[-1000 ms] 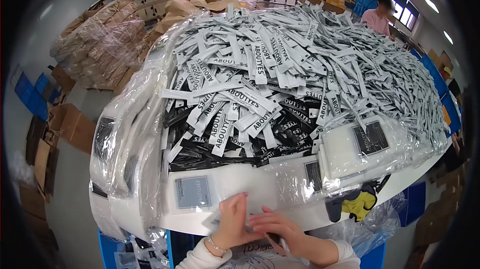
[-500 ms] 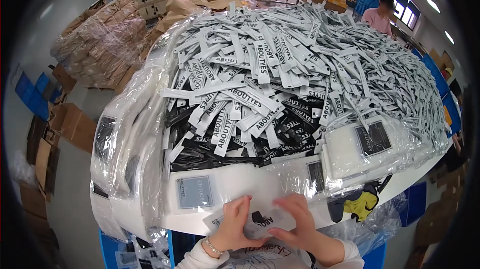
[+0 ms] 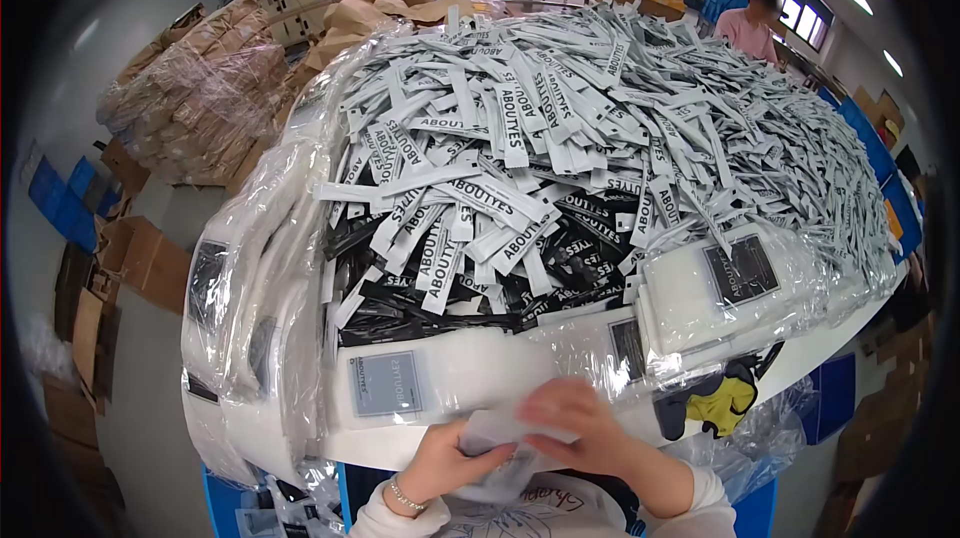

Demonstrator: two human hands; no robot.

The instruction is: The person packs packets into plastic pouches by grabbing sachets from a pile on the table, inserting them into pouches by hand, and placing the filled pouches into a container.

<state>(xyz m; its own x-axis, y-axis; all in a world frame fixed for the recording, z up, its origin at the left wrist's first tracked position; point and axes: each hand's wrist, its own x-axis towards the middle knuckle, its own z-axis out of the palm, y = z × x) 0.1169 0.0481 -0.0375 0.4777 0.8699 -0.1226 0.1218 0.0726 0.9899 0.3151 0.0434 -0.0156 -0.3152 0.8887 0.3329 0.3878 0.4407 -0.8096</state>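
Note:
At the table's near edge my left hand [image 3: 440, 460], with a bracelet at the wrist, grips a translucent whitish pouch [image 3: 497, 430] between thumb and fingers. My right hand [image 3: 575, 425] is at the pouch's right side, blurred, its fingertips over the upper part; whether they pinch it is unclear. Just beyond lies a flat white packet with a grey-blue label [image 3: 387, 384]. Behind it rises a large heap of white printed sachets [image 3: 520, 128], with black sachets [image 3: 580, 263] low in its middle.
Plastic-wrapped white packs [image 3: 250, 308] line the left side; more packs [image 3: 700, 288] lie at the right. A yellow and grey glove-like item [image 3: 722, 406] rests near the right edge. A person in pink [image 3: 748, 30] is at the back right. Brown wrapped bundles [image 3: 200, 88] stand left.
A pouch with dark print showed between my spread hands half a second ago. Now it is raised, its whitish side showing, and my right hand has closed in on it.

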